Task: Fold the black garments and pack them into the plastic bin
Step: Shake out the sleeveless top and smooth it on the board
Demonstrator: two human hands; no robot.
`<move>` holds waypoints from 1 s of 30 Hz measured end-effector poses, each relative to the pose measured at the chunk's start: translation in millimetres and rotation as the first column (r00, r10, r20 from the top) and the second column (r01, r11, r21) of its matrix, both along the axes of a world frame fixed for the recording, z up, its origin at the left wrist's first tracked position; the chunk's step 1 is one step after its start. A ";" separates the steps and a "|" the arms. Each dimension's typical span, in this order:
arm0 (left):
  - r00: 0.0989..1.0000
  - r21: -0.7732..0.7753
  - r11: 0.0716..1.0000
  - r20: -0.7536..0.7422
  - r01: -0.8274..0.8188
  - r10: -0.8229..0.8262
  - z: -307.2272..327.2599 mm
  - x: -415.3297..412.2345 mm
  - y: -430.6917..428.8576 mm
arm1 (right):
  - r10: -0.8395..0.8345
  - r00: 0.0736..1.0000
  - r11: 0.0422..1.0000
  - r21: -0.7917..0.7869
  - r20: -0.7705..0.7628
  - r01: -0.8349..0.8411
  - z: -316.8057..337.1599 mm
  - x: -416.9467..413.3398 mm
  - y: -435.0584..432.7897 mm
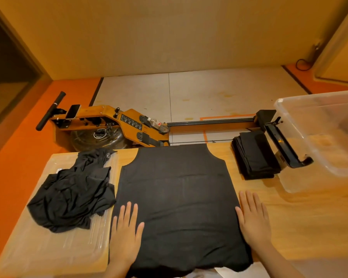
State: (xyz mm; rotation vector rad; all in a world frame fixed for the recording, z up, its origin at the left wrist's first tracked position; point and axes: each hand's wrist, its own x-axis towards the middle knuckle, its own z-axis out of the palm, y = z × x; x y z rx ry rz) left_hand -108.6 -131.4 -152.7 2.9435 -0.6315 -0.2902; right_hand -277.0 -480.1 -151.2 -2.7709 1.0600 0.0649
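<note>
Lying flat on the table, the spread garment is a black sleeveless top. Its neck end points away from you and its hem hangs slightly over the near table edge, so its long axis runs straight out from your body.

Your left hand rests palm down on the cloth just inside the garment's left edge, fingers straight and a little spread, holding nothing. Your right hand lies equally flat at the garment's right edge. Its thumb touches the cloth, most of the palm is on bare wood just beside it, and it also holds nothing.

Left of the garment, a crumpled pile of black garments sits on a clear plastic lid. To the right of the garment's far corner stands a folded stack, with the plastic bin further right; no clothing shows inside it. A rowing machine lies on the floor beyond the garment's neck end.

The garment appears smoothed and ready for its first fold. Each side edge runs parallel to the long axis and sits under or beside its own hand, so either side can be pinched and carried inward toward the midline. The stack and bin are both on the right, so your right hand is the nearer one for packing.
</note>
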 end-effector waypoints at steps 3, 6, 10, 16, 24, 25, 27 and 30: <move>0.995 -0.063 0.995 0.048 -0.083 0.086 6.2 -13.6 2.6 | -0.058 0.996 0.998 0.028 0.060 0.057 11.6 -6.0 15.2; 0.998 -0.054 0.996 0.001 -0.064 0.065 10.4 -45.4 14.0 | 0.083 0.991 0.996 0.025 0.104 -0.086 11.4 -26.6 45.9; 0.999 0.043 0.999 -0.026 0.030 -0.029 1.5 -55.1 32.7 | 0.204 0.978 0.979 0.038 -0.032 -0.203 3.0 -42.7 54.8; 0.994 -0.045 0.993 0.007 0.107 -0.107 -5.4 -21.7 26.4 | 0.219 0.975 0.975 -0.033 -0.035 -0.221 0.2 -24.6 27.8; 0.991 -0.014 0.991 0.034 0.130 -0.129 -4.3 13.7 10.2 | 0.275 0.961 0.961 -0.044 0.018 -0.274 1.2 8.0 0.3; 0.992 -0.028 0.992 0.035 0.125 -0.124 -2.9 16.6 6.5 | 0.274 0.961 0.961 -0.045 0.031 -0.273 2.9 11.4 -1.0; 0.995 -0.067 0.993 0.038 0.100 -0.097 -0.9 22.4 -0.2 | 0.284 0.957 0.958 -0.062 0.066 -0.280 5.9 18.1 -3.7; 0.997 -0.090 0.995 0.052 0.053 -0.049 7.8 28.2 -11.0 | 0.300 0.951 0.952 -0.090 0.074 -0.294 9.6 29.5 -9.4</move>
